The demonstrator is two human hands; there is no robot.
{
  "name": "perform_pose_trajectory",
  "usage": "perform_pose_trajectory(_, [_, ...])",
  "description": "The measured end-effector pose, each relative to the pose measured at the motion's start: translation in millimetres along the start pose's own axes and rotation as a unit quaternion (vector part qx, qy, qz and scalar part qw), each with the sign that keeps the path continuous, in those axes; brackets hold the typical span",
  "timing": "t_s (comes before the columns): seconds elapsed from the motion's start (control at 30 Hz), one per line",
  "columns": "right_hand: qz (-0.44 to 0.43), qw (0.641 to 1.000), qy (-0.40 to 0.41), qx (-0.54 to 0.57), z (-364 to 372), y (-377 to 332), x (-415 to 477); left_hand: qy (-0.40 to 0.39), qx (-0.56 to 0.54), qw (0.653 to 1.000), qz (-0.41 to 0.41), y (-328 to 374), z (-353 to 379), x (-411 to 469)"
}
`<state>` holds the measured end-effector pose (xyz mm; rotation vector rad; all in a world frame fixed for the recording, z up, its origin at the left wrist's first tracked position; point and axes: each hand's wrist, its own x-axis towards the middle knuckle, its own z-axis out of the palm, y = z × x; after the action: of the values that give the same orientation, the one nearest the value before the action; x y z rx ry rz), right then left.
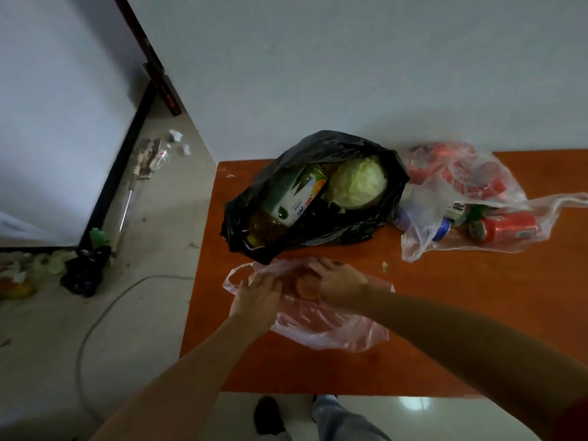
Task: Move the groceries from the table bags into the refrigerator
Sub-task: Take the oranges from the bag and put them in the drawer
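A thin pink plastic bag (331, 326) lies on the near left part of the orange table (445, 313). My left hand (257, 297) grips the bag's left edge. My right hand (339, 281) reaches into its mouth, fingers curled round an orange round item (304, 289) that is blurred and partly hidden. Behind it an open black bag (350, 230) holds a pale green cabbage (358, 183), a juice carton (299, 198) and a yellow bottle (264, 229). At the right, a clear bag (461, 192) holds red cans (506, 230) and other drink cans.
The table's left edge runs beside a tiled floor with a grey cable (105, 316), a small black bag (84, 275) and scattered litter (156, 154). A white panel with a dark frame (63, 122) stands at the left. A plain wall backs the table.
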<state>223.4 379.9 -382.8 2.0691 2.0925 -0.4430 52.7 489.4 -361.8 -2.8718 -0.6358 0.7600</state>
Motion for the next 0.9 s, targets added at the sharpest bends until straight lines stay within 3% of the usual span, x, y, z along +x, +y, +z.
perform_pose_trajectory(0.3, [0.118, 0.989, -0.005, 0.088, 23.4, -9.4, 20.5, -0.041, -0.1, 0.994, 0.031, -20.1, 22.0, 35.8])
perform_pose_trajectory(0.47, [0.205, 0.966, 0.012, 0.157, 31.7, -28.8, 18.3, -0.057, -0.104, 0.985, 0.122, -36.3, 29.5, 39.0])
perform_pose_trajectory(0.63, [0.28, 0.931, 0.05, 0.227, 36.1, -40.3, -0.4, -0.019, -0.108, 0.968, 0.226, -67.7, 42.1, 29.9])
perform_pose_trajectory(0.8, [0.33, 0.904, 0.083, 0.258, 41.4, -51.2, -2.6, -0.006, -0.245, 0.951, 0.187, -73.1, 46.3, 36.9])
perform_pose_trajectory(0.9, [0.345, 0.895, 0.095, 0.266, 42.8, -56.9, -0.6, -0.007, -0.226, 0.956, 0.185, -75.6, 42.6, 34.8])
